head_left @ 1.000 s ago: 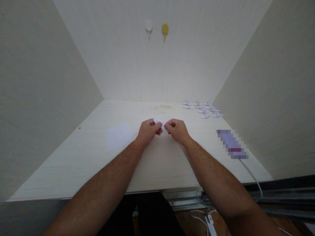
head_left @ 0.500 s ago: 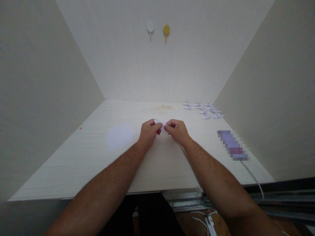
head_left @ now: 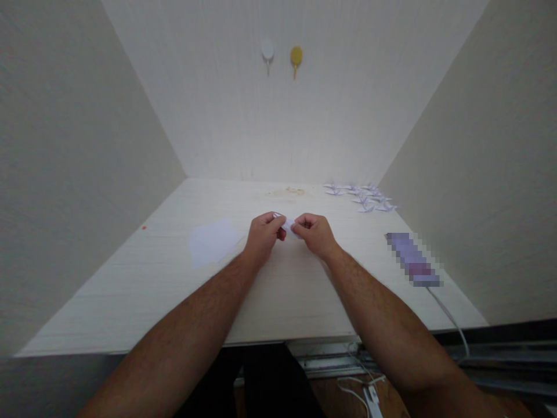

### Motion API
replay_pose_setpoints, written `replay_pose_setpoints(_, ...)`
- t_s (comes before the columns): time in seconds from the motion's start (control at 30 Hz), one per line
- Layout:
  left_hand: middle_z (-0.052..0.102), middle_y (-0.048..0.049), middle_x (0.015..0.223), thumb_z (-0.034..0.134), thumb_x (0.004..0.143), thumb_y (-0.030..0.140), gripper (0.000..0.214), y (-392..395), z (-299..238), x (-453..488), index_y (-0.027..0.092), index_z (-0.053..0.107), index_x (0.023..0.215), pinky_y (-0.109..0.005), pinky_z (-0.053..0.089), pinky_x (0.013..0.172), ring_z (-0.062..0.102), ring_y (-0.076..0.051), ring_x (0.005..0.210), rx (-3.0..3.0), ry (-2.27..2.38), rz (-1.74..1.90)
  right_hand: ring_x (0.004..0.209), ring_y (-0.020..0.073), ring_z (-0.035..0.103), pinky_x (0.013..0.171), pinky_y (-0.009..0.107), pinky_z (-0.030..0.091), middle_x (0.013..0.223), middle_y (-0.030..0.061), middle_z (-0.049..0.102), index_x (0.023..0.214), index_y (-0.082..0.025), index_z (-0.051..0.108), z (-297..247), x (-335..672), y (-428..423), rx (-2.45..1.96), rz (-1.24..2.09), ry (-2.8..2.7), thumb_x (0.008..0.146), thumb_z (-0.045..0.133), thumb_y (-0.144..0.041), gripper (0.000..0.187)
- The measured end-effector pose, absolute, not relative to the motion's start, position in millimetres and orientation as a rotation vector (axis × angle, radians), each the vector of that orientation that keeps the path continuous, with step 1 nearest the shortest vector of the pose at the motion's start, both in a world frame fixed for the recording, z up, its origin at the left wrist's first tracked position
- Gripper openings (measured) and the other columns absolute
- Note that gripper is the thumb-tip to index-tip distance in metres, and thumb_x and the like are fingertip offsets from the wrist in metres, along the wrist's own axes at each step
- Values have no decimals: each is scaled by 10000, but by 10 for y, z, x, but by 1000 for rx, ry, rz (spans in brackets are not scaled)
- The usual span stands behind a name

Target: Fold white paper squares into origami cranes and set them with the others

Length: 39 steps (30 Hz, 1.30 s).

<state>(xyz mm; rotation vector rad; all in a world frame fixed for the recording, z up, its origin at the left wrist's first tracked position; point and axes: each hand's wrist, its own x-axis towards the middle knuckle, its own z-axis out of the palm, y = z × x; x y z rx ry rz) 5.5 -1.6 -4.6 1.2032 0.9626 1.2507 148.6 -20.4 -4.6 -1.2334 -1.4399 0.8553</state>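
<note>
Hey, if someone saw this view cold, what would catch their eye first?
Probably the left hand and right hand, pinching a small folded paper between them over the middle of the table. Next, the cluster of bird-like paper figures at the far right corner. Higher up, the yellow hook stands out on the pale back wall.

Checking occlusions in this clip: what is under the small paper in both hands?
White tabletop shows around the small paper, which the left hand and right hand pinch. The paper and hands hide whatever is directly beneath.
</note>
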Motion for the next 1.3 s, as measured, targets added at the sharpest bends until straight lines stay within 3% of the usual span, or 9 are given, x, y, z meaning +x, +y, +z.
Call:
replay_pose_setpoints(0.17, 580, 10, 548, 688, 689, 324, 175, -8, -57, 20, 156, 641, 711, -216, 408, 469, 518, -99, 473, 1313, 964, 1234, 530, 104, 489, 510, 235, 375, 584, -16, 582, 661, -167, 619, -72, 1486, -202, -1245, 851, -1441, 690, 659, -339, 179)
replay_pose_setpoints(0.43, 562, 15, 531, 701, 671, 341, 198, -4, -39, -2, 155, 640, 695, -211, 371, 462, 489, -90, 467, 1298, 953, 1252, 532, 96, 457, 517, 233, 358, 585, -27, 560, 668, -169, 631, -56, 1527, -200, -1197, 776, -1547, 746, 657, -328, 179)
replay_pose_setpoints(0.6, 636, -69, 652, 475, 780, 569, 470, 49, 53, -65, 140, 662, 740, -229, 337, 394, 512, -119, 467, 927, 921, 958, 651, 120, 526, 609, 255, 425, 719, 11, 602, 727, -190, 697, -78, 1594, -178, -1097, 413, -1572, 753, 696, -275, 89)
replay_pose_setpoints(0.7, 599, -63, 604, 576, 740, 482, 390, 63, 58, -97, 105, 666, 697, -207, 270, 363, 449, -84, 425, 911, 910, 715, 677, 126, 562, 623, 259, 445, 737, 18, 635, 773, -204, 718, -73, 1613, -187, -1062, 378, -1614, 783, 673, -239, 58)
replay_pose_setpoints(0.83, 482, 22, 508, 700, 629, 268, 175, 34, 34, -99, 129, 594, 616, -173, 233, 368, 397, -49, 422, 1000, 844, 782, 783, 146, 634, 659, 267, 483, 839, 38, 710, 832, -220, 740, -75, 1586, -200, -1028, 461, -1623, 781, 624, -191, 130)
replay_pose_setpoints(0.93, 467, 43, 492, 716, 635, 251, 199, 13, 21, -74, 146, 548, 617, -166, 276, 386, 399, -44, 418, 1060, 845, 841, 773, 151, 652, 646, 271, 505, 862, 42, 730, 855, -217, 744, -83, 1558, -195, -1058, 582, -1526, 761, 608, -208, 165)
replay_pose_setpoints(1.07, 552, 28, 528, 718, 657, 262, 203, 1, 14, -26, 157, 546, 677, -189, 411, 446, 492, -71, 447, 1140, 924, 1035, 596, 128, 610, 515, 248, 479, 755, 34, 713, 926, -176, 712, -65, 1542, -191, -1103, 796, -1336, 693, 673, -272, 255)
replay_pose_setpoints(1.2, 624, -3, 579, 727, 652, 271, 209, -7, 5, -10, 147, 579, 731, -254, 509, 516, 576, -113, 497, 1227, 930, 1128, 466, 100, 522, 446, 226, 417, 562, -3, 628, 749, -153, 667, -27, 1541, -202, -1222, 841, -1301, 677, 692, -319, 183)
replay_pose_setpoints(1.3, 649, -29, 612, 733, 658, 286, 215, -16, -2, -22, 120, 624, 742, -265, 529, 546, 608, -127, 536, 1319, 919, 1072, 456, 87, 483, 453, 222, 390, 555, -16, 608, 697, -161, 646, -13, 1547, -209, -1261, 780, -1369, 696, 669, -310, 150)
